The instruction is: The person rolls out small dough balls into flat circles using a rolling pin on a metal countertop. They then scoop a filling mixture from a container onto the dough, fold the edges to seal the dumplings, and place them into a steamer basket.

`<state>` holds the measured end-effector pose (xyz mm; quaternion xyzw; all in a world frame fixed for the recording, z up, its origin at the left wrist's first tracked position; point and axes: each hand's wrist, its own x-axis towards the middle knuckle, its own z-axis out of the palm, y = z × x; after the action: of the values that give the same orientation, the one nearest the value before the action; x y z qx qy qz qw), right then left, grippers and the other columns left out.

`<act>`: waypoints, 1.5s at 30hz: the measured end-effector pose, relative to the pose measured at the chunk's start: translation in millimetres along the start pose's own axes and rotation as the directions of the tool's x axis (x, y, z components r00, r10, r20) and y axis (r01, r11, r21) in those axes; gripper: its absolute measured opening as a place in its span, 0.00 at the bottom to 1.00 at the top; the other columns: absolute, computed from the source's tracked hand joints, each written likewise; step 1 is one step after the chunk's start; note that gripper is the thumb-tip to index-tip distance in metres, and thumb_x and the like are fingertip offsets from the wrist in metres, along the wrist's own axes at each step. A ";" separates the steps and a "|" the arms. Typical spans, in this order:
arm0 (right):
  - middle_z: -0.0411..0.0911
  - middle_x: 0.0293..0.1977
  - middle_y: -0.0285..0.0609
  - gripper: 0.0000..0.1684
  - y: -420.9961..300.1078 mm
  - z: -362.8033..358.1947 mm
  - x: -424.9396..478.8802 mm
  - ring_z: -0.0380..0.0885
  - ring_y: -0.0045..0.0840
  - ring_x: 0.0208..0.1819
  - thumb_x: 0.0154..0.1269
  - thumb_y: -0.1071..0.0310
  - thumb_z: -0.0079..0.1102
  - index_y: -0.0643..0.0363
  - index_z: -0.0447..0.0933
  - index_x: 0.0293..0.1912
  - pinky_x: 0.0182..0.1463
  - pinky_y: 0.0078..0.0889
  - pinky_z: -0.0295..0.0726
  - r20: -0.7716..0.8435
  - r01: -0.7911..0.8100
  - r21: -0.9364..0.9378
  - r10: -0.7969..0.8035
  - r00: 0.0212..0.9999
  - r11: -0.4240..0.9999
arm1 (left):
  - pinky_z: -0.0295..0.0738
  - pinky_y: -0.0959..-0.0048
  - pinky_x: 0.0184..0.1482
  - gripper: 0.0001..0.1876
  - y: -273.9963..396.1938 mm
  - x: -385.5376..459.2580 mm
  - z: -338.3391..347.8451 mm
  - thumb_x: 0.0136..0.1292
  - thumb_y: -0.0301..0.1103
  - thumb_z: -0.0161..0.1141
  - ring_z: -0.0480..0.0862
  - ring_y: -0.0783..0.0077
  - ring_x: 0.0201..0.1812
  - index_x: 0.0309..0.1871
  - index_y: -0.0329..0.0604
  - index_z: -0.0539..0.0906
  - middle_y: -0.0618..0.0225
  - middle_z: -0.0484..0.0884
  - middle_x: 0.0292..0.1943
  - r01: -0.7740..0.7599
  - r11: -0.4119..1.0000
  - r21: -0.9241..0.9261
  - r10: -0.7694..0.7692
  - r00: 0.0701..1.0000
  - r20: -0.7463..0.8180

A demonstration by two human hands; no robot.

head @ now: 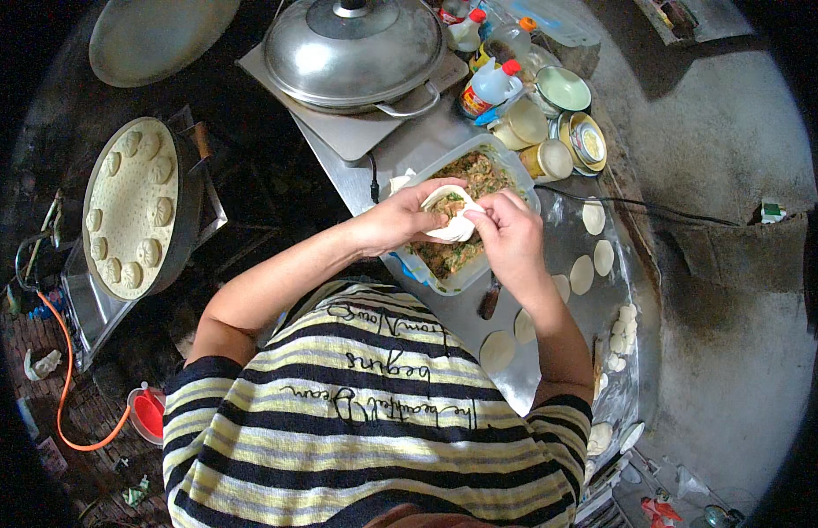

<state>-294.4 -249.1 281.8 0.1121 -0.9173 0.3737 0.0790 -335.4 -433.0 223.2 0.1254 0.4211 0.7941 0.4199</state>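
Observation:
A round dough wrapper (456, 228) with chopped filling inside is cupped in my left hand (399, 218), whose thumb reaches onto the filling. My right hand (514, 237) pinches the wrapper's right edge, which looks partly gathered. Both hands are over a clear plastic tub (442, 285) of chopped filling with green bits. A dark handle (490, 300) sticks out near the tub's lower right corner. Flat dough rounds (498, 351) lie on the metal table to the right, near my right forearm. Small dough pieces (623, 330) lie farther right.
A lidded metal wok (353, 59) stands on a flat cooker beyond the tub. Bottles (491, 86), jars (552, 160) and a green bowl (563, 88) crowd the back right. A black cable (640, 203) crosses the table. Pleated buns sit in a round steamer (122, 228) at left.

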 end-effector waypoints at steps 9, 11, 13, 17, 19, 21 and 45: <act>0.74 0.35 0.47 0.14 -12.4 -15.5 12.2 0.75 0.43 0.39 0.51 0.67 0.68 0.64 0.75 0.35 0.43 0.41 0.74 0.234 0.327 -0.149 -0.288 0.929 0.933 | 0.69 0.76 0.55 0.23 21.6 8.3 -1.6 0.62 0.20 0.50 0.75 0.78 0.51 0.62 0.36 0.68 0.67 0.78 0.49 0.095 0.870 0.484 -0.157 0.984 0.088; 0.74 0.32 0.46 0.13 -22.7 -21.1 17.0 0.75 0.43 0.38 0.52 0.68 0.67 0.64 0.75 0.34 0.42 0.40 0.74 0.207 0.307 -0.121 -0.279 0.938 0.944 | 0.69 0.77 0.53 0.22 34.2 7.5 0.3 0.62 0.24 0.51 0.75 0.78 0.49 0.61 0.35 0.69 0.67 0.78 0.47 0.097 0.814 0.573 -0.194 0.975 0.111; 0.73 0.29 0.45 0.11 -29.4 -27.3 28.2 0.75 0.41 0.35 0.53 0.69 0.67 0.65 0.75 0.31 0.39 0.39 0.74 0.150 0.219 -0.138 -0.198 0.969 0.966 | 0.69 0.78 0.52 0.24 53.4 7.3 10.3 0.62 0.27 0.51 0.75 0.78 0.48 0.63 0.36 0.68 0.66 0.78 0.48 0.096 0.713 0.695 -0.245 0.962 0.119; 0.73 0.27 0.44 0.10 -25.6 -32.3 11.1 0.76 0.40 0.33 0.55 0.68 0.65 0.62 0.74 0.30 0.36 0.40 0.73 0.153 0.114 -0.033 -0.108 0.982 0.993 | 0.72 0.60 0.58 0.34 67.1 -7.4 11.5 0.67 0.44 0.50 0.73 0.62 0.62 0.74 0.46 0.53 0.52 0.68 0.65 0.273 0.961 -0.034 -0.272 0.962 0.035; 0.75 0.28 0.46 0.08 -28.8 -23.3 6.4 0.77 0.40 0.31 0.57 0.70 0.64 0.62 0.74 0.31 0.35 0.40 0.73 0.138 -0.119 0.132 0.101 0.985 0.984 | 0.72 0.53 0.59 0.35 27.5 -6.7 -12.2 0.68 0.60 0.43 0.74 0.58 0.62 0.70 0.46 0.62 0.56 0.70 0.64 0.179 0.940 -0.292 -0.192 0.981 -0.017; 0.75 0.28 0.47 0.08 -14.8 1.1 -4.0 0.76 0.40 0.30 0.58 0.70 0.63 0.62 0.74 0.31 0.35 0.39 0.73 0.120 -0.243 0.195 0.223 0.967 0.950 | 0.73 0.58 0.58 0.28 -21.5 8.8 -7.3 0.71 0.56 0.41 0.78 0.61 0.57 0.59 0.43 0.74 0.59 0.77 0.57 -0.031 0.807 -0.590 -0.069 0.987 -0.146; 0.72 0.27 0.44 0.11 -18.5 -15.6 13.9 0.75 0.37 0.30 0.55 0.70 0.67 0.65 0.74 0.32 0.33 0.35 0.73 0.143 0.242 0.045 -0.246 0.959 0.969 | 0.80 0.67 0.45 0.29 6.2 19.2 12.5 0.70 0.58 0.43 0.83 0.70 0.44 0.55 0.40 0.75 0.61 0.81 0.45 0.161 0.981 -0.103 -0.180 0.960 -0.214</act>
<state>-301.9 -253.0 308.4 0.2528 -0.8946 0.3642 0.0550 -343.8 -413.0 232.7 -0.0190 0.4406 0.7811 0.4421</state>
